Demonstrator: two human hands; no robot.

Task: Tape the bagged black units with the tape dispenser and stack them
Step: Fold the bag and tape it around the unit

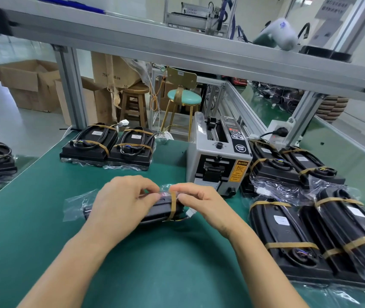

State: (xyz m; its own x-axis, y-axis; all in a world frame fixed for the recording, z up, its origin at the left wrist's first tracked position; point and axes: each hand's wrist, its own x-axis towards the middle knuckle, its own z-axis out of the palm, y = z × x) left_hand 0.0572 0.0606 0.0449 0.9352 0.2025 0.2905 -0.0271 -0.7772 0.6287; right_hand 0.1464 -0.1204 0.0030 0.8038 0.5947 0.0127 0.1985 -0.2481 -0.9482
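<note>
bagged black unit [155, 211] lying on its side on the green surface [43, 196], just in front of the tape dispenser [218, 161], with both hands on top of it. left hand [121, 201] curled over the unit's upper edge, fingers bent and pinching the bag film near the brown tape strip [173, 206]. right hand [201, 201] meeting it from the other side, thumb and forefinger pinched at the top of the same strip, apparently pressing it down; remaining fingers loosely curled.

likely rigid under the film: hard black plastic shell, moderate weight judging by how flat the taped units [288, 236] sit at right. bag loose, crinkly and probably slippery, with empty film trailing off the left end, so best gripped across the hard body rather than by the slack plastic. small white connector [191, 213] and thin coloured wires poking out at the right end, probably the fragile part; worth keeping clear of them when lifting. tape thin and paper-like, likely to wrinkle if rubbed unevenly.

more taped units [108, 145] at the far left of the surface, each with two brown bands.

writing: yellow "caution" label [239, 171] on the dispenser front, smaller lines beneath unreadable; round black badge and qr-like sticker on its top, text too small. cardboard box [115, 70] behind marked "75x" and "0 cm", middle hidden. white labels on the units illegible.
</note>
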